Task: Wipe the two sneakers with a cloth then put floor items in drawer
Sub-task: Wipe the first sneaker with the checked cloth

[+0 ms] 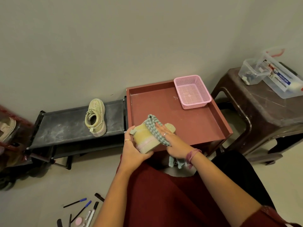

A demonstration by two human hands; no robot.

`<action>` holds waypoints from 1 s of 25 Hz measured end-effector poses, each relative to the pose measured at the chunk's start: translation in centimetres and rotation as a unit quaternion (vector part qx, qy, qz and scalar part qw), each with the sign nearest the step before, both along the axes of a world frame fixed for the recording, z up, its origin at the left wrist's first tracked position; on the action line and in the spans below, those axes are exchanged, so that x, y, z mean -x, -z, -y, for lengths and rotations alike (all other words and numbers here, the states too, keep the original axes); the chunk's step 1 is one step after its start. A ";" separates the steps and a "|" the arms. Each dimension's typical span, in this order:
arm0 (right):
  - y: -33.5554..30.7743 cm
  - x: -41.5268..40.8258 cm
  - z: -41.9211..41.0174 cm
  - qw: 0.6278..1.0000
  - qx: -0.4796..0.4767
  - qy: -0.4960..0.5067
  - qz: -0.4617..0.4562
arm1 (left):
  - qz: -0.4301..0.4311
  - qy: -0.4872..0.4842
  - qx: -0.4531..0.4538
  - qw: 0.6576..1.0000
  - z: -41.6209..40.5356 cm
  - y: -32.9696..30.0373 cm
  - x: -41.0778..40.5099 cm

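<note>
My left hand (pixel 133 149) grips the heel end of a beige sneaker (pixel 145 138) held over the front edge of the open red-brown drawer (pixel 195 122). My right hand (pixel 172 141) presses a green checked cloth (pixel 153 126) flat against the sneaker's side, fingers extended; the cloth's tail hangs below my wrist. A second beige sneaker (pixel 95 117) stands upright on the black shoe rack (pixel 65 126) to the left. Several pens and markers (pixel 82 208) and a pink compact (pixel 79 221) lie on the floor at the lower left.
A pink mesh basket (pixel 192 91) sits in the drawer's back right corner. A brown plastic stool (pixel 262 112) on the right carries clear plastic boxes (pixel 278 77). Another shoe (pixel 7 128) shows at the far left. My lap in dark red fabric fills the foreground.
</note>
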State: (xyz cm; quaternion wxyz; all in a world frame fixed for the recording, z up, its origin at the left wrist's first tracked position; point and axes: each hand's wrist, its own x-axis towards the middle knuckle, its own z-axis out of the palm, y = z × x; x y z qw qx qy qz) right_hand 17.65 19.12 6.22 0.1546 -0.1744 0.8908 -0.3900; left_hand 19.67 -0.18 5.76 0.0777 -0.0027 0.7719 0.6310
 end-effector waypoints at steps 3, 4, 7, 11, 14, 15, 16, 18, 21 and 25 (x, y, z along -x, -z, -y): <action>2.3 1.8 -1.0 0.994 -0.093 0.064 -0.006 | 0.009 -0.028 -0.026 0.999 -0.5 0.7 -0.4; 2.6 2.5 -1.3 0.989 -0.122 0.088 -0.003 | 0.010 -0.035 -0.039 0.999 -0.9 0.8 -0.6; 1.7 3.3 -1.2 0.978 -0.162 0.130 0.006 | -0.003 -0.061 -0.059 0.996 -2.4 1.2 -0.8; 0.0 -2.1 2.8 0.992 -0.101 0.077 -0.015 | 0.005 -0.082 -0.085 0.993 -2.7 2.8 -0.7; 0.9 -4.4 3.5 0.985 -0.117 0.070 -0.107 | 0.001 -0.083 -0.067 0.994 -2.7 3.7 -0.5; 1.5 -3.7 3.0 0.983 -0.119 0.080 -0.112 | 0.002 -0.086 -0.056 0.995 -2.8 3.9 -0.4; 2.0 -2.8 2.5 0.983 -0.122 0.088 -0.102 | -0.001 -0.087 -0.045 0.995 -3.0 4.1 -0.2; 2.7 -0.6 1.3 0.981 -0.143 0.087 -0.094 | -0.007 -0.090 -0.024 0.996 -3.2 4.5 0.2; 3.7 2.7 -0.6 0.974 -0.179 0.082 -0.114 | 0.020 -0.094 -0.011 0.995 -3.0 5.1 0.6; 4.9 8.2 -2.8 0.979 -0.188 0.054 -0.061 | 0.030 -0.117 -0.004 0.993 -2.7 5.6 0.7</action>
